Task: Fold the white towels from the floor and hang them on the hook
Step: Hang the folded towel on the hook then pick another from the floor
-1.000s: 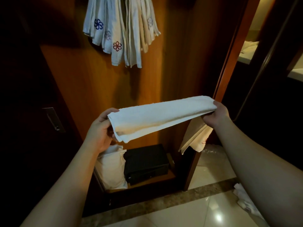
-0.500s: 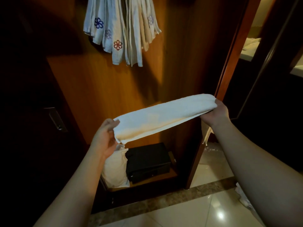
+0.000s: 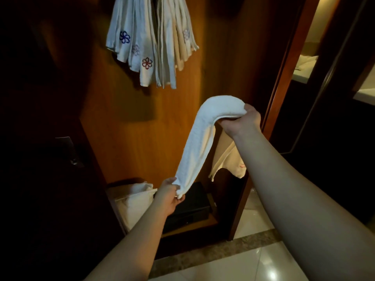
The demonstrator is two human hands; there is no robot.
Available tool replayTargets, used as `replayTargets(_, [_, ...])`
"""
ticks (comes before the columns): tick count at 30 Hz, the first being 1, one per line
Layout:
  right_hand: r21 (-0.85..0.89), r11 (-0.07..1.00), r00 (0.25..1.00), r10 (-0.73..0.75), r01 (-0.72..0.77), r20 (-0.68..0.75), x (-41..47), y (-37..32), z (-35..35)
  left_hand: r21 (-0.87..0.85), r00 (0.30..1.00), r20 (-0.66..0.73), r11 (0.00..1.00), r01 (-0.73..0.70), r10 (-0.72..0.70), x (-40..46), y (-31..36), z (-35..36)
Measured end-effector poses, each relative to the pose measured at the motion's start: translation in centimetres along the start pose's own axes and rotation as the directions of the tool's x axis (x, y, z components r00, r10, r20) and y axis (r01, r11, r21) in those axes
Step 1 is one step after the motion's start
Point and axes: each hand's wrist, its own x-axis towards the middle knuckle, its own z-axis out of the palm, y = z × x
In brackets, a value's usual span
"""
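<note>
- White terry: the folded towel (image 3: 199, 142) hangs as a long band between your two hands, in front of the wooden closet panel (image 3: 142, 128) and below the hook area.
- Your right hand (image 3: 240, 120) holds the upper end high, fingers curled round it, so the band drapes over and its length falls straight.
- Your left hand (image 3: 169, 196) pinches the lower end, low and nearer you, probably to keep the layers aligned for the next fold.
- A loose corner (image 3: 229, 161) dangles under the right wrist; judged, it needs tucking before hanging.
- Hung towels (image 3: 150, 43), some with stitched flowers, crowd the top of the panel; the hook itself is hidden by them.
- Below sit a white bag (image 3: 132, 201) and a black box (image 3: 192, 207) on the closet shelf.
</note>
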Motion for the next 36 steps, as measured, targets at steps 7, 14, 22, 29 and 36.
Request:
replayTargets(7, [-0.036, 0.999, 0.994, -0.014, 0.018, 0.107, -2.5, 0.3, 3.1, 0.283, 0.940, -0.014, 0.903, -0.324, 0.342, -3.6, 2.1, 2.5])
replayTargets(14, [-0.200, 0.979, 0.974, 0.007, 0.039, 0.226, -3.9, 1.5, 5.9, -0.002, 0.665, 0.452, 0.746, -0.666, 0.595, -11.6, 7.8, 7.3])
replayTargets(22, [-0.286, 0.944, 0.909, -0.030, 0.162, 0.416, -6.0, 1.2, 9.2, -0.157, 0.581, 0.528, 0.744, -0.650, 0.619, -14.1, 12.2, 11.9])
replayTargets(29, [-0.442, 0.839, 0.889, -0.098, 0.316, 0.448, -6.7, -0.6, 10.8, -0.361, 0.556, 0.389, 0.677, -0.641, 0.734, -14.6, 17.2, 12.2])
replayTargets(36, [-0.680, 0.456, 0.818, -0.316, 0.575, 0.480, -3.9, -0.8, 11.5, -0.259, 0.611, 0.072, 0.607, -0.752, 0.788, -14.5, 23.8, 10.2])
